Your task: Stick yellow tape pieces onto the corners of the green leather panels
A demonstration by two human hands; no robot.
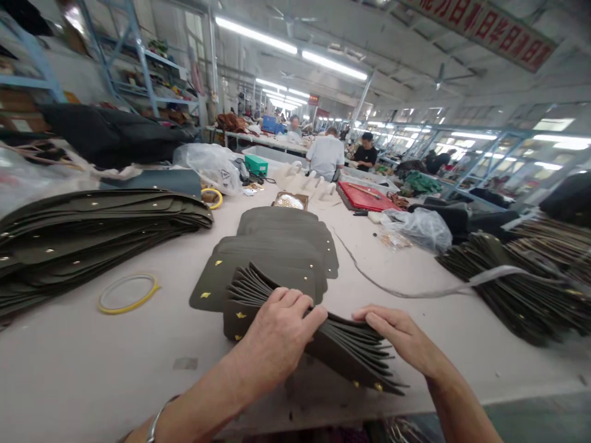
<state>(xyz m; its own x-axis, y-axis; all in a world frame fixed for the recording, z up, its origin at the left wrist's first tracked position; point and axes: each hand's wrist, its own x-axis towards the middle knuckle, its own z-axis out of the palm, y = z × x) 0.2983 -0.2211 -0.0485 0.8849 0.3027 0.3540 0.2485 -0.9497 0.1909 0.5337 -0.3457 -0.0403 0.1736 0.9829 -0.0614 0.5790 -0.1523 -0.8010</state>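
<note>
A bundle of dark olive leather-like panels is bent and fanned out at the front of the table. My left hand wraps over the middle of the bundle, its fingers closed round the upper edge. My right hand rests its fingertips on the bundle's top edge at the right, fingers stretched out and thumb close beside them. Small brass-coloured fittings and bits of yellow tape show on the panels. Just behind lies a spread stack of similar panels, partly covered by the bundle.
Rolls of yellow tape lie at the left, near a large pile of folded panels. A tied bundle of panels sits right, its pale strap trailing across the table. A box of small fittings stands behind. Other people work farther back.
</note>
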